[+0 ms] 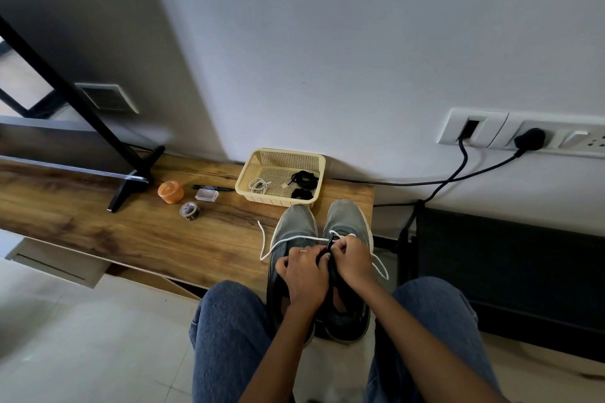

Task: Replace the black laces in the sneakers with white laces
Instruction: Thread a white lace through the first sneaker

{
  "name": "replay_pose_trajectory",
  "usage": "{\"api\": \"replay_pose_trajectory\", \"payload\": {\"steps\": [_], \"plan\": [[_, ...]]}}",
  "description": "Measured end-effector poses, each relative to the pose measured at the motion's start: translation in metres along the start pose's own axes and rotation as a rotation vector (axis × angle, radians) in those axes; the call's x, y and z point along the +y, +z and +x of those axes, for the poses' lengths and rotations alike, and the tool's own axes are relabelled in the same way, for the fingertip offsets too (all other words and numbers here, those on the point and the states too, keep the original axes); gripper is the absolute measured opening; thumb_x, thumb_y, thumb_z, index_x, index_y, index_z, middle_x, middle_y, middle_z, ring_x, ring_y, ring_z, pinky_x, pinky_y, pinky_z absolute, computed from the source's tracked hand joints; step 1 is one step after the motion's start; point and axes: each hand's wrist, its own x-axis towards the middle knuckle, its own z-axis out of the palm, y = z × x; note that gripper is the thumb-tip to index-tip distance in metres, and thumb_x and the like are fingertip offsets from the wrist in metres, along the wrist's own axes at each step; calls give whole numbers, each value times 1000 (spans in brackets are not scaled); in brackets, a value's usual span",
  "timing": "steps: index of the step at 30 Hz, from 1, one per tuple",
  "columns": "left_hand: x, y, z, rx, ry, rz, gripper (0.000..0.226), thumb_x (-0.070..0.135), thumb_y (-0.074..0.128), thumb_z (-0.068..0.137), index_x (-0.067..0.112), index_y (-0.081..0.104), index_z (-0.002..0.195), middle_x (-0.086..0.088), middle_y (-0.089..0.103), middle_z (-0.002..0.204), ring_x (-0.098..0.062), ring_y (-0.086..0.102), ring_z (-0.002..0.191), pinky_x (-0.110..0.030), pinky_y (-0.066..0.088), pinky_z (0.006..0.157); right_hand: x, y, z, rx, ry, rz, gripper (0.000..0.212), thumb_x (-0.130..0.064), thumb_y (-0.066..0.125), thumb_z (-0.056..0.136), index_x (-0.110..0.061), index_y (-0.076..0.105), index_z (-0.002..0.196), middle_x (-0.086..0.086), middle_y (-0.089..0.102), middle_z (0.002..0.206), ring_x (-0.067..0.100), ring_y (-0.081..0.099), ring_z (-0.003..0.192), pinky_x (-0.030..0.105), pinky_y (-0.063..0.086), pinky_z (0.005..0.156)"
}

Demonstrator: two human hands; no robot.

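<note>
A: Sneakers, which way?

B: Two grey sneakers side by side at the right end of the wooden shelf (pixel 137 232). Left sneaker (pixel 293 222) and right sneaker (pixel 348 216) both ran lengthwise away from the person, toes toward the wall, just short of the basket (pixel 258 162); heels toward the knees.

A: Hands?

B: Left hand (pixel 304 278) was curled over the gap between the two shoes, fingers pinching the dark tongue or eyelet edge of the right sneaker; couldn't tell which. Ring on one finger. Right hand (pixel 353 260) was closed, pinching the white lace (pixel 296 238) at the right sneaker's eyelets.

A: Lace layout?

B: One white lace in use. It crossed the left sneaker's top, looped onto the shelf at left; its other end trailed down past the right sneaker.

A: Counts?

B: In the cream mesh basket: one coiled spare white lace (pixel 259 186), two black lace bundles (pixel 303 185). On the shelf: one orange container (pixel 170 191), one black marker (pixel 212 187), one clear small box (pixel 206 195), one tape roll (pixel 189 210).
</note>
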Motion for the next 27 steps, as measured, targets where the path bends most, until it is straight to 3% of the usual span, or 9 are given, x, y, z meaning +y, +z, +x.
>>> {"api": "replay_pose_trajectory", "payload": {"steps": [2,5,7,13,19,23,27], "plan": [[1,0,0,-9,-12,-18,27,32,47,97,30,65,118,8,67,109,-10,47,113,-27,14,88,2,-1,4,-48,34,26,22,-5,54,86,1,61,65,10,59,63,19,52,63,32,40,62],[2,-2,1,-40,-41,-17,29,34,46,98,29,64,120,6,67,113,-12,48,116,-29,15,93,5,-2,5,-79,86,62,22,-3,56,84,13,61,69,25,64,71,19,50,61,29,35,57],[2,-2,3,-69,-52,-4,30,35,44,98,29,63,121,5,66,114,-12,48,117,-30,15,95,4,-2,4,-68,86,81,21,-3,56,82,14,61,70,27,63,69,19,49,60,31,36,56],[3,-6,2,-90,-28,7,28,34,45,99,30,62,120,6,66,112,-11,48,115,-28,13,93,0,-2,0,-28,116,127,30,-1,53,82,-11,49,53,4,52,54,17,47,57,30,36,58],[1,-10,2,-111,50,38,28,31,45,99,31,62,121,9,65,114,-12,45,116,-30,13,89,-2,4,-3,22,84,77,17,-1,52,83,-5,61,69,8,66,77,21,59,77,28,38,63],[-1,-8,0,-121,18,7,31,31,37,102,29,64,116,7,66,112,-13,47,113,-29,14,92,2,-3,3,-33,116,223,15,-2,63,85,-5,68,72,7,68,73,16,61,68,23,48,60],[-1,-9,8,-130,-89,-37,39,29,26,103,31,64,108,3,68,102,-13,57,105,-29,16,91,6,-8,2,-76,161,404,22,3,69,80,-12,66,64,3,66,67,13,60,62,13,46,48]]}}
